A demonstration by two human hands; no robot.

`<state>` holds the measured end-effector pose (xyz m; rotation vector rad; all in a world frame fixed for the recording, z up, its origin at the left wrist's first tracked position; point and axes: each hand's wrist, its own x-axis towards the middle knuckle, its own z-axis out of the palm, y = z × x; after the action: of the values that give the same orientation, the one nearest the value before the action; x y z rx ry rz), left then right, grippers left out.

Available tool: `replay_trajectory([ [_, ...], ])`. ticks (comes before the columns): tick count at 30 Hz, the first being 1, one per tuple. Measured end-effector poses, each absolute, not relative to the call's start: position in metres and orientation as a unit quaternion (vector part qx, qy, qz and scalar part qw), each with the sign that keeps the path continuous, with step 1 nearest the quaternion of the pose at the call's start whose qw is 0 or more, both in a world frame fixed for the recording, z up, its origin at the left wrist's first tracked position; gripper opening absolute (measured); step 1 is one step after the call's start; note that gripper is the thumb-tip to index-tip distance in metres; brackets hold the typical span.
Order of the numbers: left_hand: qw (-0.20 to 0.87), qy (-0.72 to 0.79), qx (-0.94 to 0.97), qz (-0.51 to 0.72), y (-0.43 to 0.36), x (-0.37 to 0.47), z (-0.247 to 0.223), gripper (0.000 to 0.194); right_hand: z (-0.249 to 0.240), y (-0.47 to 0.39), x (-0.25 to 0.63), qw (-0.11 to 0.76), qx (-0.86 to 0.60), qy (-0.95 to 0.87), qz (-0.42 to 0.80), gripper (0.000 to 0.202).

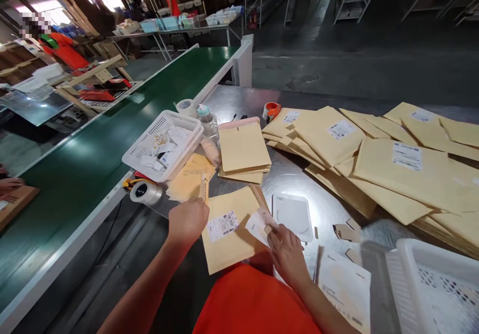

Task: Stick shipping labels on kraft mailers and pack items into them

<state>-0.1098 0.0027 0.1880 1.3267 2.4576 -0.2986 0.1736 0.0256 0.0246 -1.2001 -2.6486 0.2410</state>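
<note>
Wrapped round a slim, light-coloured stick-like item point(204, 188) with dark marks, my left hand point(188, 220) is closed above the left edge of a yellow envelope point(234, 244). That envelope bears a white printed label point(223, 225) and lies at the table's near edge. My right hand point(289, 251) pinches a white printed paper point(259, 227) over the envelope's right side. Behind them sits a stack of yellow envelopes point(245, 147). A white pouch point(292, 216) lies beyond my right hand, and a white printed package point(344, 286) is beside my right forearm.
A white basket point(164, 144) with papers, tape rolls point(146, 192) and a bottle point(209, 124) stand left, beside a green conveyor point(112, 129). Labelled envelopes point(404, 174) pile up right, near another white basket point(406, 274). An orange tape dispenser point(272, 110) is behind. Two people in red are farther back.
</note>
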Motion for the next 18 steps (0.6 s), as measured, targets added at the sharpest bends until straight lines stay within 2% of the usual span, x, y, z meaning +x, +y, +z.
replay_trajectory([
  [3,0.222,0.805,0.538,-0.119,0.010,-0.085,0.165,0.031,0.021,0.029,0.174,0.116,-0.413,-0.901,0.066,0.028],
  [7,0.303,0.751,0.576,-0.110,0.021,-0.048,0.092,0.028,0.019,0.032,0.182,0.128,-0.446,-0.884,0.057,0.028],
  [11,0.343,0.724,0.594,-0.070,0.008,-0.033,0.038,0.045,0.026,0.027,0.190,0.108,-0.427,-0.892,0.100,0.024],
  [15,0.350,0.739,0.576,-0.003,-0.009,-0.035,0.012,0.063,0.032,0.019,0.181,0.092,-0.402,-0.901,0.137,0.024],
  [18,0.354,0.761,0.542,0.038,-0.012,-0.040,0.000,0.050,0.031,0.017,0.169,0.080,-0.400,-0.901,0.145,0.025],
])
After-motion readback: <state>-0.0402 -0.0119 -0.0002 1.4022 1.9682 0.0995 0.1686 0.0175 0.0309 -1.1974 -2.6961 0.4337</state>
